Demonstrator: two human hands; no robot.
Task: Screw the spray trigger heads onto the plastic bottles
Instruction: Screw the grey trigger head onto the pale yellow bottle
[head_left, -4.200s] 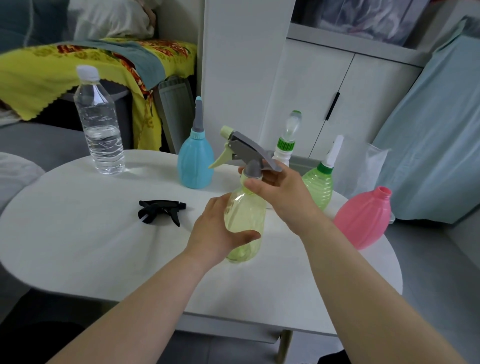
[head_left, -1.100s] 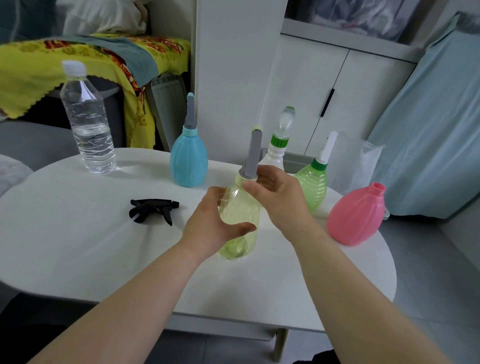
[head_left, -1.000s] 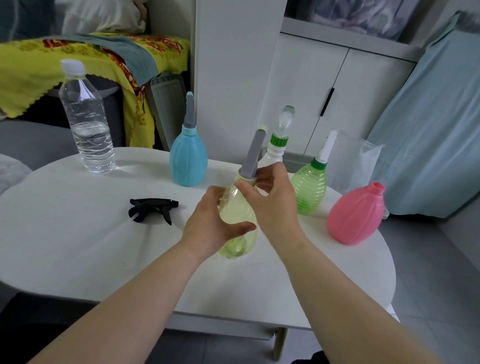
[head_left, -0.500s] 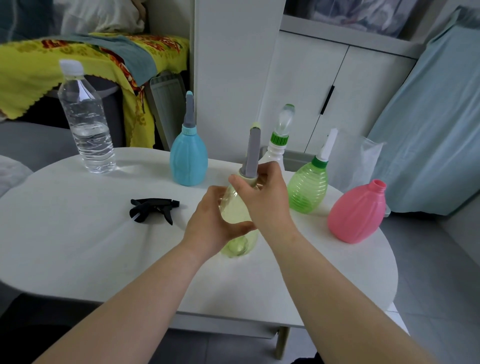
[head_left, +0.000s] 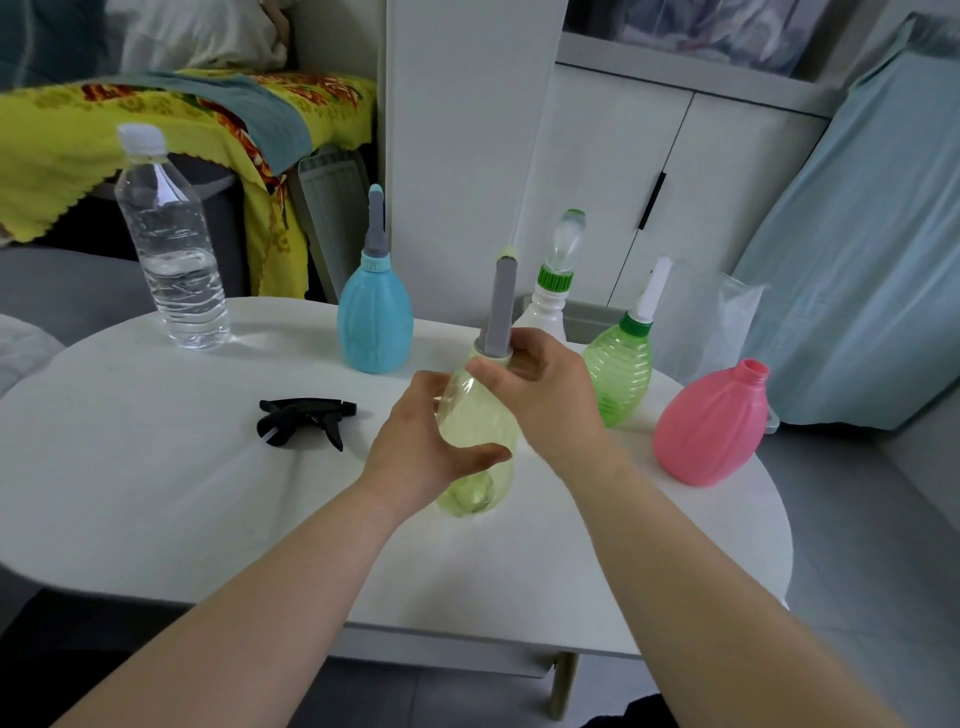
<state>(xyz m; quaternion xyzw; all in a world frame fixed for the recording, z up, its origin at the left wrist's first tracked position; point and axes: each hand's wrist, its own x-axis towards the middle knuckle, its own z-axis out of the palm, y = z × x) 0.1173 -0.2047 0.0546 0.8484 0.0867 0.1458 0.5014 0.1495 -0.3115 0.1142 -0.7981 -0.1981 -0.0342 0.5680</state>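
A pale yellow plastic bottle (head_left: 475, 457) stands mid-table with a grey spray trigger head (head_left: 500, 306) on its neck, seen end-on. My left hand (head_left: 421, 447) wraps the bottle's body. My right hand (head_left: 545, 389) grips the collar at the neck. A loose black trigger head (head_left: 301, 418) lies on the table to the left. A pink bottle (head_left: 711, 426) with an open neck stands at the right. Behind stand a blue bottle (head_left: 374, 322), a white bottle (head_left: 545, 312) and a green bottle (head_left: 621, 374), each with a head on.
A clear water bottle (head_left: 171, 249) stands at the far left of the white round table (head_left: 156, 509). White cabinets (head_left: 613, 171) rise behind the table. A light blue cloth (head_left: 857, 249) hangs at the right, and a yellow patterned cloth (head_left: 78, 140) lies at the back left.
My right hand has turned on the collar and shifted its grip; the grey head rotated from side-on to end-on. The bottle stays in my left hand at the same spot.
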